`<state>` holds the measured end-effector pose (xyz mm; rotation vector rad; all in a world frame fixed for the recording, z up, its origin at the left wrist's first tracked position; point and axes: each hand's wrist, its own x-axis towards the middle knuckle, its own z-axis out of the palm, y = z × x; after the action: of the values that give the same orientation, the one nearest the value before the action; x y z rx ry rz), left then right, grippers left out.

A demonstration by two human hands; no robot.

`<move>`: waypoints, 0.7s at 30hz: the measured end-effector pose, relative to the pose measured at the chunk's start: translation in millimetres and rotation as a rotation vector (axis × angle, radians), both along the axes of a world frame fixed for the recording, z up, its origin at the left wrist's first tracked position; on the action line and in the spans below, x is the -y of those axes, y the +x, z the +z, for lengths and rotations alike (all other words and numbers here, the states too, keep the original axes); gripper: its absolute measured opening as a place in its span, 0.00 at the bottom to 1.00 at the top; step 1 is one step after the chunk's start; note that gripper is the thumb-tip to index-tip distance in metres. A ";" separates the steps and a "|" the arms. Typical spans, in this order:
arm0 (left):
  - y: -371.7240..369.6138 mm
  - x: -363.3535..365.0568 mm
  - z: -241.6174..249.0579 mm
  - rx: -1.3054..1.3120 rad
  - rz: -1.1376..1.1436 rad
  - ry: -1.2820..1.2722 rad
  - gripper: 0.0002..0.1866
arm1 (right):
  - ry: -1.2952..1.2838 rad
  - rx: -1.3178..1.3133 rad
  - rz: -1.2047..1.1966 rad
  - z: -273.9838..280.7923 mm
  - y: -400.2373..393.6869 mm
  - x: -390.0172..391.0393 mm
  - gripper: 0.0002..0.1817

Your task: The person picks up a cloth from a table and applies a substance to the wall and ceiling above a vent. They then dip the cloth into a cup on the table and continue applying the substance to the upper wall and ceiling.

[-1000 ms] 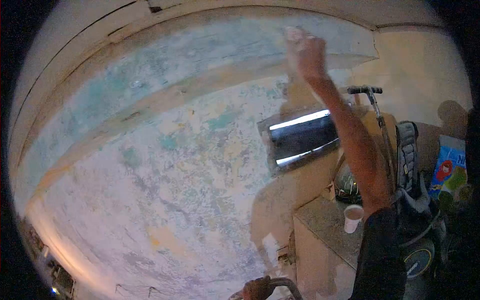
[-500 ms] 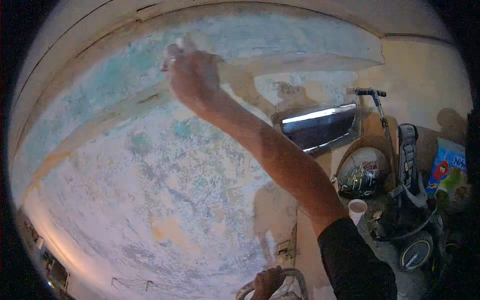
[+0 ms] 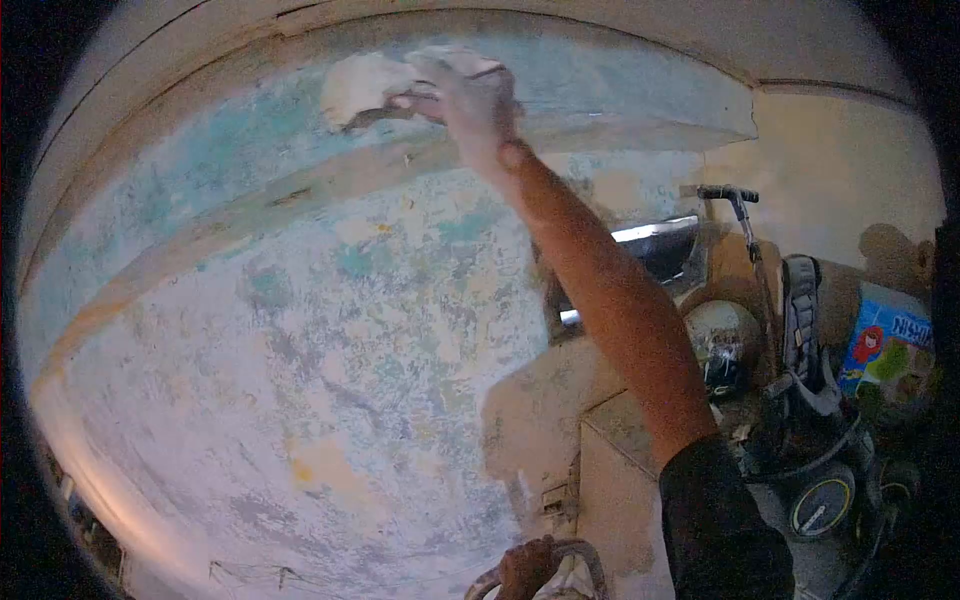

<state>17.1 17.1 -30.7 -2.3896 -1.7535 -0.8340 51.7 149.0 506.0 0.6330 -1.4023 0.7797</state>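
Note:
My right hand [image 3: 468,92] is raised high against the worn, patchy blue and cream wall [image 3: 300,330]. It grips a putty knife [image 3: 378,115] whose blade lies against the wall to the left of the fingers. A fresh pale patch of filler [image 3: 358,82] sits on the wall just above the blade. My dark-sleeved arm runs down to the lower right. At the bottom edge my left hand [image 3: 524,570] is closed around a curved metal handle [image 3: 585,553]; what the handle belongs to is cut off by the frame.
A dark window opening [image 3: 655,248] is behind my arm. A concrete ledge [image 3: 615,430] juts out below it. On the right are a helmet [image 3: 722,335], a black handlebar [image 3: 728,192], a grey strapped seat or pack [image 3: 805,345] and a colourful bag [image 3: 888,350].
My right hand swept left along the top of the wall, then came back a little to the right. A pale patch of filler now shows beside it. The left hand stays on the handle.

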 end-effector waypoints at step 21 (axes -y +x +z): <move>-4.5 -2.9 -10.5 -0.017 -0.043 -0.042 0.12 | 0.161 -0.153 -1.722 10.9 168.0 -17.7 0.16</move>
<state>12.6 20.0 -41.1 -2.4618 -1.7364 -0.7869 219.6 166.8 516.9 -0.4850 -1.3143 -0.7410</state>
